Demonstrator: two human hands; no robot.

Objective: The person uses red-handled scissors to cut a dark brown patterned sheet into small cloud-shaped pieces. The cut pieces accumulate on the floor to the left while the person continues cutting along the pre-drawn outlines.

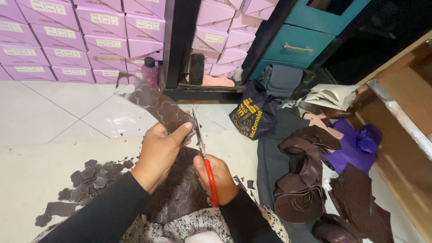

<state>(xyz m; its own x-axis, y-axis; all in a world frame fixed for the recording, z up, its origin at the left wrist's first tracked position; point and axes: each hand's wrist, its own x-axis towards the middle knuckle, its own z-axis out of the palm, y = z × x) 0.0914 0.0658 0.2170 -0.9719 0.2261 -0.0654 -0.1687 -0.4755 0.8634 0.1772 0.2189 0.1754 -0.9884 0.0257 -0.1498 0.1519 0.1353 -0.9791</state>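
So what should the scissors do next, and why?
Probably close the scissors along the nearest flower outline. The right hand has the blades against the brown sheet, which the left hand holds up, and cut flowers already lie piled at left.

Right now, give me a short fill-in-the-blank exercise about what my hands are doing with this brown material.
1. The right hand holds scissors with ____ handles.
2. The left hand holds up a brown strip marked with ____ outlines.
3. The cut-out brown pieces lie in a heap on the person's ____ side.
4. The stacked boxes against the wall are ____ in colour.

Missing words: red; flower-shaped; left; purple
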